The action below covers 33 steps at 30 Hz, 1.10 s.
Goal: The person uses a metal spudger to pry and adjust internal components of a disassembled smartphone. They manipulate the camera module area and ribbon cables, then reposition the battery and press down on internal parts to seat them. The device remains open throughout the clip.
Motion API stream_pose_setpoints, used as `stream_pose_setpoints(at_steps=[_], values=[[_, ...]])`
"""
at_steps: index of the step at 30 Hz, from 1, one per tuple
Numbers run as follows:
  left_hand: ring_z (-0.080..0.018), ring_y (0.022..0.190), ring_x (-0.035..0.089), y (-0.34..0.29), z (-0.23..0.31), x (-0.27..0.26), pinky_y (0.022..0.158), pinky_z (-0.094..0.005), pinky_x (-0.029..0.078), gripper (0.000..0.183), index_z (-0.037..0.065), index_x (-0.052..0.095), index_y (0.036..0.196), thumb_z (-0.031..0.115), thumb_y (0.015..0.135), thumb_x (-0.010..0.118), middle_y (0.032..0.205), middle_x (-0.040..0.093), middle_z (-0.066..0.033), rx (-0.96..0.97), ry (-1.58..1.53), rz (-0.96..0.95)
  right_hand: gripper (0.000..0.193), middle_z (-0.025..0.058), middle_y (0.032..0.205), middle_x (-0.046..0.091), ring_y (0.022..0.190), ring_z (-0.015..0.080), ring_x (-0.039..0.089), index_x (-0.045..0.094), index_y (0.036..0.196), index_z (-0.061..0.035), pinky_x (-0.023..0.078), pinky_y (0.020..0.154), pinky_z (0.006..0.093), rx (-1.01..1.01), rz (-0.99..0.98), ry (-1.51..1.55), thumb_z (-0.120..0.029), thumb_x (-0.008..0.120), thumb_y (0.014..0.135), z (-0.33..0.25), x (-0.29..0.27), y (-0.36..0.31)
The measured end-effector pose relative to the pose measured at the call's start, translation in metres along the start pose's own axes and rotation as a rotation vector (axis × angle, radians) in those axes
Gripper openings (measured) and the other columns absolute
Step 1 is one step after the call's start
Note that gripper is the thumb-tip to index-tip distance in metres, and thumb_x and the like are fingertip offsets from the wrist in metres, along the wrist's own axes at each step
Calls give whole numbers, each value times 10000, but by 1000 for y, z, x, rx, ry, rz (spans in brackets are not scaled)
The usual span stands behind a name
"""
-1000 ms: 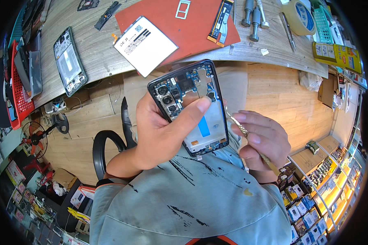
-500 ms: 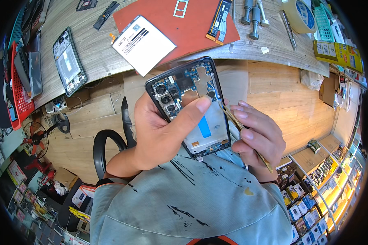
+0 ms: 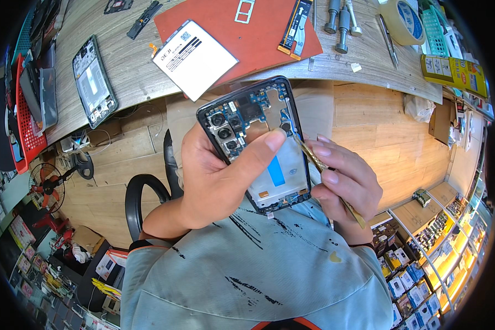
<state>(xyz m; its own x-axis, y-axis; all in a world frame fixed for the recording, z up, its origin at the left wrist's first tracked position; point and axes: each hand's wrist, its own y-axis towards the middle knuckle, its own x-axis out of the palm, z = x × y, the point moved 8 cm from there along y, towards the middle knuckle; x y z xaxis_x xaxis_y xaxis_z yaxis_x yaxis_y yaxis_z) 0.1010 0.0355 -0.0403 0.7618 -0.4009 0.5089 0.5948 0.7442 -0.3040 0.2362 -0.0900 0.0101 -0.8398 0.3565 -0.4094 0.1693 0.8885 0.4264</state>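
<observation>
My left hand (image 3: 217, 179) grips an opened smartphone (image 3: 291, 165) above my lap, its thumb lying across the inside. Bare circuit boards, several camera lenses and a blue strip (image 3: 275, 171) show in the phone's frame. In my right hand (image 3: 349, 184) is a slim gold-coloured metal tool (image 3: 351, 210), pinched between thumb and fingers. Its tip meets the phone's right inner edge, just below a small round part near my left thumb; whether it touches a part there I cannot tell. My left fingers are hidden behind the phone.
On the wooden desk (image 3: 132, 82) ahead, a white battery (image 3: 197, 60) lies partly on a red mat (image 3: 258, 41), with a flex cable (image 3: 295, 30) and card tray (image 3: 244, 11). Another opened phone (image 3: 93, 82) lies left. Screwdrivers (image 3: 343, 33), tweezers (image 3: 388, 41) and tape (image 3: 402, 22) sit right.
The phone has shifted very slightly to the right in my left hand. My right hand has edged up and left, with the gold-coloured tool still in it.
</observation>
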Motion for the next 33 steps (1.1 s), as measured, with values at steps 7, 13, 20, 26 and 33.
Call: stream_pose_setpoints(at_steps=[7,13,20,26,33], values=[[-90,857,720,0,-2,-1,745,-263,584,91,-20,719,1055,21,989,768,982,774,-75,-22,11,2,303,263,1252,707,1144,452,736,624,1300,-53,581,1032,608,-13,-14,-51,-163,714,1033,0,0,0],[-70,841,697,-1,0,0,740,-250,563,76,-10,720,1028,22,986,775,965,761,-50,27,26,14,316,278,1217,732,1130,449,744,679,1202,2,590,1024,564,-57,60,-63,-36,793,910,-2,0,-1],[-82,850,715,0,-6,0,747,-257,579,103,-24,732,1074,20,988,768,974,781,-73,-29,27,-8,245,274,1191,741,1129,439,747,672,1193,23,593,1016,556,-61,118,33,-29,733,961,-4,-6,-6],[-99,841,728,0,-5,0,749,-270,597,123,-40,729,1102,27,1000,745,961,787,-83,-25,34,-26,323,243,1180,714,1090,380,744,651,1275,9,625,916,463,60,229,-54,-157,751,1016,-2,-16,-13],[-67,793,690,-1,0,-2,704,-243,558,109,-28,718,1059,44,991,764,893,758,-39,18,89,12,325,251,1190,621,1060,391,728,634,1255,26,641,924,498,137,96,-95,-222,690,1053,7,-15,-5]])
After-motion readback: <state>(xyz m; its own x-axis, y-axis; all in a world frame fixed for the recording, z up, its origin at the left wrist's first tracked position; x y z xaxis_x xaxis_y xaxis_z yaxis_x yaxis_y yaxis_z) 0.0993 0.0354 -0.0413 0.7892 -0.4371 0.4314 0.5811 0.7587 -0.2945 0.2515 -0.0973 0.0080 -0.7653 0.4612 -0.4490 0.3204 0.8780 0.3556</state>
